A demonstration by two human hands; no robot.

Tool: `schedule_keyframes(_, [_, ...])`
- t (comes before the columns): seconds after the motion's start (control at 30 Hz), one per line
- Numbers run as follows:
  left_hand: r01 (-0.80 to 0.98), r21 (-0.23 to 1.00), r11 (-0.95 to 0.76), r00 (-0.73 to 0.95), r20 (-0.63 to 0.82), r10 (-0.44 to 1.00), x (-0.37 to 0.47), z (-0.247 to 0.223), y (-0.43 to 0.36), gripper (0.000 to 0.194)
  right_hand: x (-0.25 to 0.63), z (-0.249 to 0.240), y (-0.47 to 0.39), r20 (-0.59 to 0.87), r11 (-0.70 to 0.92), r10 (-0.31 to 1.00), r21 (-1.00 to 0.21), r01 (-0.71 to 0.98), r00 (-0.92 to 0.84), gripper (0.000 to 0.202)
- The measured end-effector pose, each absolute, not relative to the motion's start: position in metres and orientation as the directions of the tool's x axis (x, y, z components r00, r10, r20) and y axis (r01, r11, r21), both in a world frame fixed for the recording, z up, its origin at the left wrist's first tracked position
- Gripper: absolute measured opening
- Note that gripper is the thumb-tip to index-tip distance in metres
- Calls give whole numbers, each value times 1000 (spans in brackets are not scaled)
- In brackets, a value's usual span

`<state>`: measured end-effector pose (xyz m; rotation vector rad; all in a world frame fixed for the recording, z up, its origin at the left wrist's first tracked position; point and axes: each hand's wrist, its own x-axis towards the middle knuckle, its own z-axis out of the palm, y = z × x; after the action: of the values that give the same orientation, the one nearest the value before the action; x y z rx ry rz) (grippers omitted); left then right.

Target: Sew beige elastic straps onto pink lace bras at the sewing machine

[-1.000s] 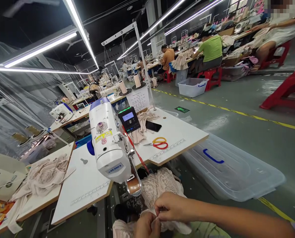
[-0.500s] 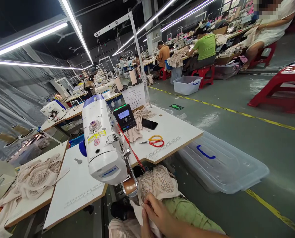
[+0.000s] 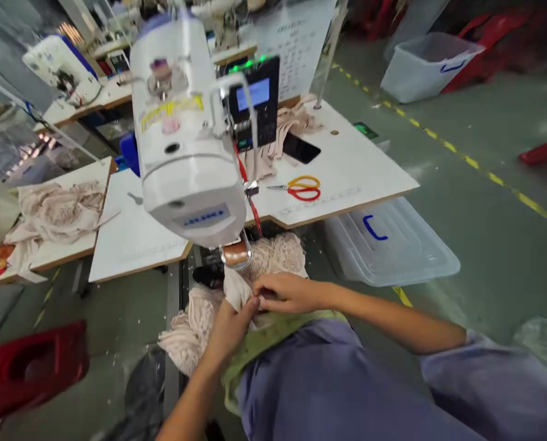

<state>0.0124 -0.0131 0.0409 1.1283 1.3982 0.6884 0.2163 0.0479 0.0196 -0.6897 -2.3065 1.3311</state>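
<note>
My left hand (image 3: 230, 326) pinches a piece of beige fabric (image 3: 236, 289) just below the working end of a white sewing machine (image 3: 185, 147). Close beside it, my right hand (image 3: 286, 293) has its fingers closed on the same cloth, and the fingertips of both hands nearly meet. The fabric's upper end reaches the machine's narrow arm; whether it lies under the presser foot is hidden. Behind my right hand lies a bunch of beige lace garments (image 3: 280, 252). More lace cloth (image 3: 190, 334) hangs in a heap to the left of my left hand.
Yellow-and-red scissors (image 3: 304, 188) and a black phone (image 3: 301, 148) lie on the white table (image 3: 347, 165), near beige strips (image 3: 296, 122). A lidded plastic bin (image 3: 392, 245) stands on the floor at right. A red stool (image 3: 34, 370) is at lower left.
The view has tipped down, so the machine and table sit higher and both forearms show. Both hands remain at the beige fabric.
</note>
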Motion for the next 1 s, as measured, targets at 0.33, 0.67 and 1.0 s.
schedule_keyframes(0.33, [-233,846,479,-19,-497,868,7,27,-8,40,216,1,37,224,351,914,-853,385,-338,16])
schedule_keyframes(0.67, [-414,853,317,-242,-439,865,41,12,-7,40,181,10,22,313,424,896,-814,398,-313,16])
schedule_keyframes(1.0, [14,902,432,-216,-419,882,33,22,-20,37,196,6,42,63,267,889,-876,401,-453,6])
